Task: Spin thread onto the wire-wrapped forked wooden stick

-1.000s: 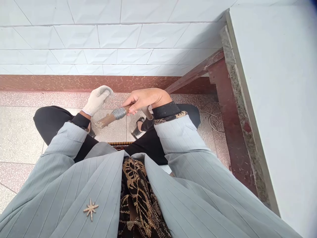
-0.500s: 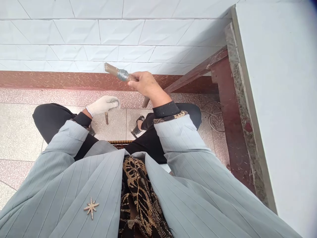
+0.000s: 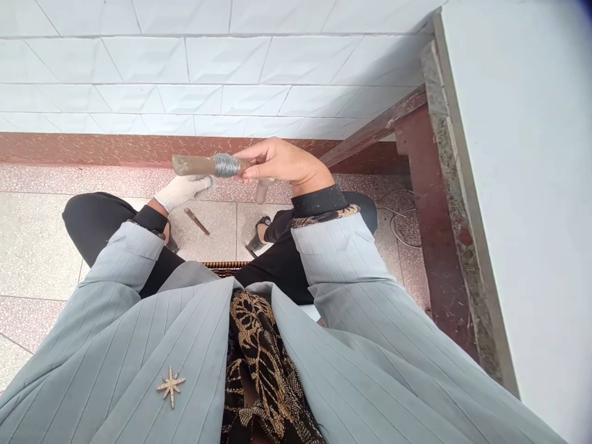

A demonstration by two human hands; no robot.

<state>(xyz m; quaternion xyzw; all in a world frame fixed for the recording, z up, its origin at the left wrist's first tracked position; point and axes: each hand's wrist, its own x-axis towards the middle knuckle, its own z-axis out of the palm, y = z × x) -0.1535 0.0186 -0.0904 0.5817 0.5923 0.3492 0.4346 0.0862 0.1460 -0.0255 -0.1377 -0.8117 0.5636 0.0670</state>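
My right hand (image 3: 282,160) is bare and closed round a brown wooden stick (image 3: 192,165), held nearly level with its blunt end to the left. Grey metal wire (image 3: 226,165) is wound tightly round it beside my fingertips. Below that hand a second wooden piece (image 3: 262,191) sticks down; its joint with the stick is hidden. My left hand (image 3: 180,191), in a white knit glove, is behind and below the stick's left end, fingers curled. What it grips is hidden. A thin brown stick (image 3: 197,221) shows just under the glove; whether the hand holds it is unclear.
A white tiled wall (image 3: 152,58) with a reddish-brown base stands in front. At right is a white tabletop (image 3: 522,185) on a dark red frame (image 3: 435,216). Loose wire (image 3: 404,225) lies on the floor. My knees are spread either side.
My right hand has turned and come lower, bringing the wire-wound stick left and nearly level. My gloved left hand has shifted slightly left. The thin stick below it has gone from upright to slanting.
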